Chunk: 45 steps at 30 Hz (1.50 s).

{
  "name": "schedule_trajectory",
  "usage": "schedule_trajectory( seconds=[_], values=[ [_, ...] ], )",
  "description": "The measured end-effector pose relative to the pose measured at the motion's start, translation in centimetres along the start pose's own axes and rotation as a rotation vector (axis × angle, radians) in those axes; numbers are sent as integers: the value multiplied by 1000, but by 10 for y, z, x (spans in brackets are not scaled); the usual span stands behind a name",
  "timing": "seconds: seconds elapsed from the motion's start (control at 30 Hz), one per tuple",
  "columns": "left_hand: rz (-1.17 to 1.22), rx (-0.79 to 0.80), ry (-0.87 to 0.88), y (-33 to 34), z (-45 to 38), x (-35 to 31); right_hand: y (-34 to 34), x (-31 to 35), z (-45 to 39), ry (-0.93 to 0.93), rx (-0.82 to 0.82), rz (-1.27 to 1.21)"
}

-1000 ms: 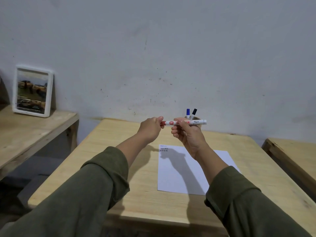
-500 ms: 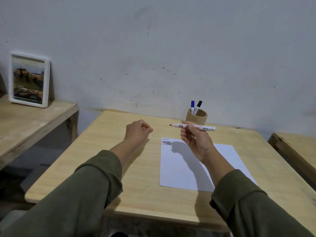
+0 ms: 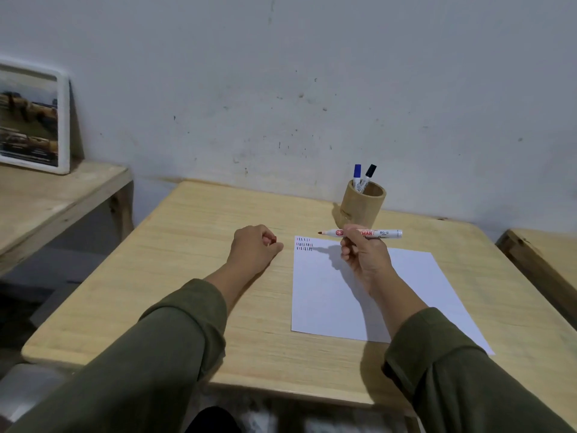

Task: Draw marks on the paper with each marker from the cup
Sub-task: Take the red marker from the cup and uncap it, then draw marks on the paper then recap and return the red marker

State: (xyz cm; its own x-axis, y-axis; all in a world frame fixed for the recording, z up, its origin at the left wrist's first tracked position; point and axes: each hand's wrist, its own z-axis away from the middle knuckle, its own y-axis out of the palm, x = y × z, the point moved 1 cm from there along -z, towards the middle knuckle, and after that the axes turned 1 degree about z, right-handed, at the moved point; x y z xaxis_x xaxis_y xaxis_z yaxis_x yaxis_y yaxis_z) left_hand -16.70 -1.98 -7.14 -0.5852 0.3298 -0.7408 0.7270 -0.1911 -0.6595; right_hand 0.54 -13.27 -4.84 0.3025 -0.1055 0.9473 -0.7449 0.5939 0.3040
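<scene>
Lying level above the paper (image 3: 362,295), the red marker (image 3: 362,233) points its bare tip left, pinched in the right hand (image 3: 363,256). Behind it, the cup (image 3: 362,207) holds two capped markers (image 3: 362,178). Left hand (image 3: 254,248) rests fisted beside the paper, something red inside.

A white sheet of paper (image 3: 359,295) lay flat on the desk, three short rows of small marks in its far left corner. A red marker (image 3: 387,233), uncapped, was held level above the paper's far edge, its tip pointing left. Beyond it stood a bamboo cup (image 3: 362,207) holding a blue-capped marker (image 3: 357,175) and a black-capped marker (image 3: 368,175).
</scene>
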Motion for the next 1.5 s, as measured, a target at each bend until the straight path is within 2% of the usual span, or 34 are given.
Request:
schedule_trajectory(
  seconds=[0.07,0.13,0.2,0.27,0.33,0.43,0.53,0.77,1.37,1.43,1.5],
  values=[
    [-45,-100,107,1,3,0,2,0,-2,10,-17,3],
    [-111,-187,290,2,10,-4,4,-1,-5,12,-31,17],
    [-153,-132,472,5,20,-7,5,-5,-8,-16,-41,67],
    [-175,-9,556,9,29,-6,7,-8,-10,-51,-60,146],
    [-181,95,553,12,35,-3,8,-11,-13,-65,-81,248],
    [-201,162,517,14,34,-3,7,-20,-17,-64,-119,403],
    [-184,177,485,15,33,-1,5,-30,-18,-77,-154,547],
    [-158,178,485,16,31,1,4,-31,-19,-118,-100,639],
    [-155,154,500,19,29,3,5,-29,-18,-101,-96,722],
    [-157,159,513,18,30,2,5,-28,-18,-99,-102,689],
    [-157,85,547,18,31,1,4,-27,-19,-77,-124,590]
  ],
)
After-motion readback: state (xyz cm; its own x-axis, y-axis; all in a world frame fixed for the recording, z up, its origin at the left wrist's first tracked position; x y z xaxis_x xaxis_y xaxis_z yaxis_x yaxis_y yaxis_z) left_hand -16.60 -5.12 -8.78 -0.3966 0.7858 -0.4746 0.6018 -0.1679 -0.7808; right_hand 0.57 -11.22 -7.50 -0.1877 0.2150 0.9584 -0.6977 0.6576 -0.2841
